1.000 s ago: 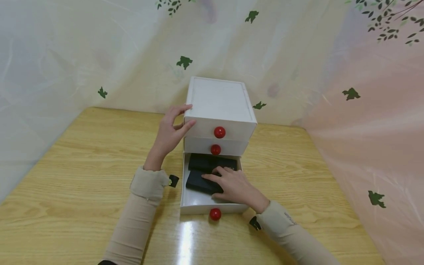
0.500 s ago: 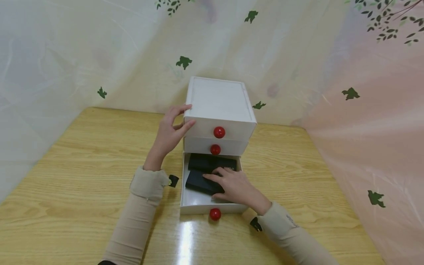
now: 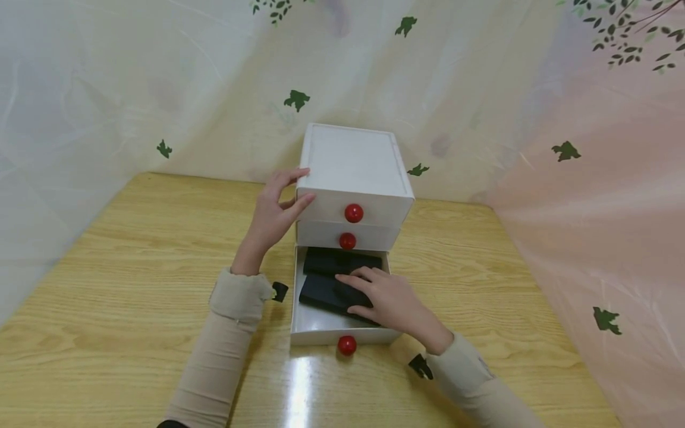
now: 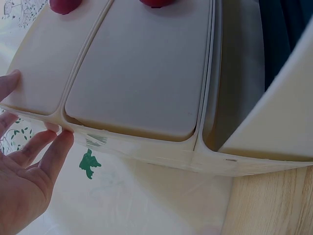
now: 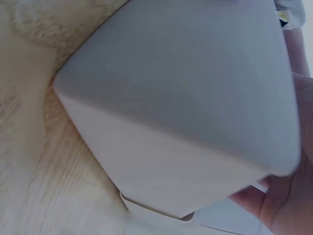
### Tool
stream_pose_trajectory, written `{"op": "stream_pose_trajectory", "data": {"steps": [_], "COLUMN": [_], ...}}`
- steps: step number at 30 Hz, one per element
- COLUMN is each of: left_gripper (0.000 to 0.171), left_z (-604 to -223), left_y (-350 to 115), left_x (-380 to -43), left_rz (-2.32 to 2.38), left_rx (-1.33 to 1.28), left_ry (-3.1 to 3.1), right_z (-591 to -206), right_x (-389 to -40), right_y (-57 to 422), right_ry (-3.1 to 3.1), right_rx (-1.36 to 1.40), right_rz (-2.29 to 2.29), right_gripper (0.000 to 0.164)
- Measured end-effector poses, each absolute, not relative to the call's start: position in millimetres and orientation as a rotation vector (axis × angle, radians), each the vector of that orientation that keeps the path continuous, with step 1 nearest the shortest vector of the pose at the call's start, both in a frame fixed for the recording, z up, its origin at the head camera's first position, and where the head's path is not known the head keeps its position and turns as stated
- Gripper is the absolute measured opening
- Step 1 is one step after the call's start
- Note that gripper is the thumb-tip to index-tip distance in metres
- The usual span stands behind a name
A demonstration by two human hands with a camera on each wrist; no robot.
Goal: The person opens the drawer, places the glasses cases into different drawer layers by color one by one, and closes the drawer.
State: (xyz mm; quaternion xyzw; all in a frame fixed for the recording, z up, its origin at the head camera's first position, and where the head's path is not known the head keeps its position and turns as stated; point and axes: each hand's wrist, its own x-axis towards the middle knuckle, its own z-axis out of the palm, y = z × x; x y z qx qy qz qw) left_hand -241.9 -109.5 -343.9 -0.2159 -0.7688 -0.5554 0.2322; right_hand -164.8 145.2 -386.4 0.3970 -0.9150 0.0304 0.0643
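Note:
A white cabinet (image 3: 350, 160) with red knobs stands on the table, its bottom drawer (image 3: 321, 339) pulled out. Inside that drawer lie two flat, dark, oblong cases: a back case (image 3: 332, 260) and a front case (image 3: 326, 294), slightly slanted. My left hand (image 3: 270, 217) grips the cabinet's upper left front corner, thumb on the front face and fingers along the side and top. Over the right end of the front case, my right hand (image 3: 393, 300) is spread, with loosely bent fingers. In the right wrist view, the drawer's wall hides part of my right hand (image 5: 288, 200).
The upper two drawers, with a top red knob (image 3: 354, 213) and a middle red knob (image 3: 348, 241), are pushed in. The wooden table (image 3: 160, 285) extends around the cabinet. Behind hangs a pale curtain (image 3: 214, 89) with printed green leaves.
My right hand has shifted slightly right and toward me, its fingers drawing back over the front case, and more of that case's right end shows. My left hand has stayed put.

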Motion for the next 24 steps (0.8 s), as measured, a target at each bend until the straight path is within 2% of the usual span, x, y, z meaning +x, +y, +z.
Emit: {"op": "stream_pose_trajectory", "data": {"steps": [24], "left_gripper": [0.044], "left_z": [-344.1], "left_y": [-109.2], "left_x": [-241.7], "left_rz": [-1.522], "left_rx": [-0.587], "left_ry": [-2.113], "right_z": [-381.1], "right_x": [-129.3], "right_y": [156.9], "right_ry": [-2.585], "right_rx": [1.235], "right_rz": [0.491], "right_gripper": [0.047]}}
